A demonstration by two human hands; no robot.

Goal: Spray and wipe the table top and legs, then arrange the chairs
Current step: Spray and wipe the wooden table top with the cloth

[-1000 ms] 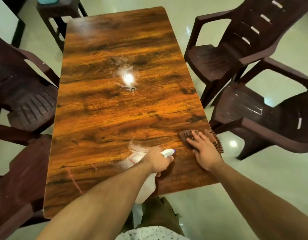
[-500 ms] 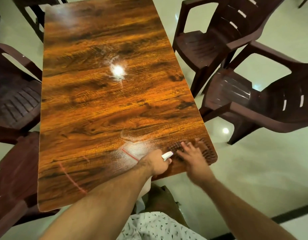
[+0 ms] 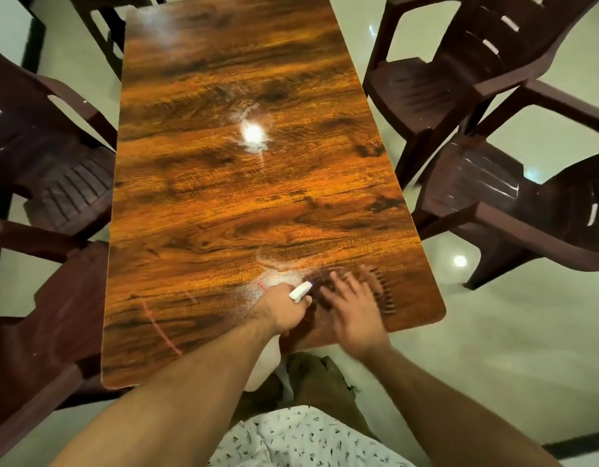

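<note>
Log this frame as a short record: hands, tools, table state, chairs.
left hand: grips spray bottle, nozzle pointing at the cloth
right hand: fingers flat on brown cloth, motion-blurred
table top: wood grain, glossy
misted patch: near end, just left of the cloth
red line: near left corner, unwiped
right chairs: two, angled away from the table
left chairs: two, close to the table edge

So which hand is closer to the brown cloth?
Right. The right hand lies spread on the cloth; the left hand, holding the spray bottle, is just beside it.
</note>
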